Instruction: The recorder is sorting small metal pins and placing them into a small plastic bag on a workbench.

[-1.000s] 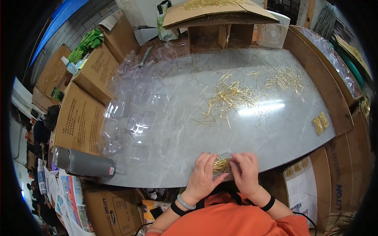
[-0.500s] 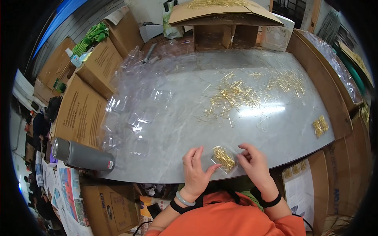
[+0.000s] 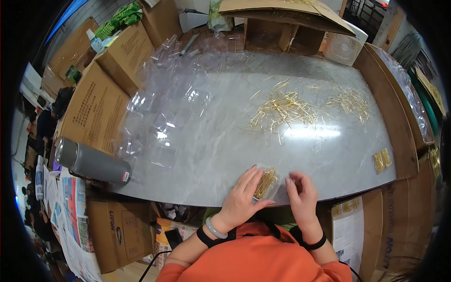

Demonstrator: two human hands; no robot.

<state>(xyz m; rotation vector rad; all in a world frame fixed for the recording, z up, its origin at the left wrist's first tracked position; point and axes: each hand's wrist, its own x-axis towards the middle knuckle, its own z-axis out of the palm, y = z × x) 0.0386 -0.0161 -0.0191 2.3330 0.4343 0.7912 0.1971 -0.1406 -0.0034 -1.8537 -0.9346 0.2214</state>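
A small clear plastic box (image 3: pixel 273 191) full of thin gold wire hooks (image 3: pixel 266 182) lies at the table's near edge. My left hand (image 3: pixel 240 193) grips it from the left, fingers over its far left side and thumb along its near edge. Just right of the box, my right hand (image 3: pixel 302 196) is raised with fingers curled in and thumb near the index fingertip. Whether anything thin or clear sits in that pinch I cannot make out. Beyond the hands lies a loose heap of gold hooks (image 3: pixel 287 110), with a second, flatter spread of hooks (image 3: pixel 350 103) to its right.
Many clear plastic cases (image 3: pixel 164 120) cover the table's left side. A grey bottle (image 3: pixel 96 164) lies on the near left edge. Two gold bundles (image 3: pixel 382 160) rest near the right cardboard wall (image 3: pixel 392 103). At the back stand an opened carton (image 3: pixel 265 35) and a white fan (image 3: pixel 344 48).
My left hand has closed over the left side of the box, which now sits more upright and slightly left. The right hand's fingers have curled in more. The whole view has shifted a little.
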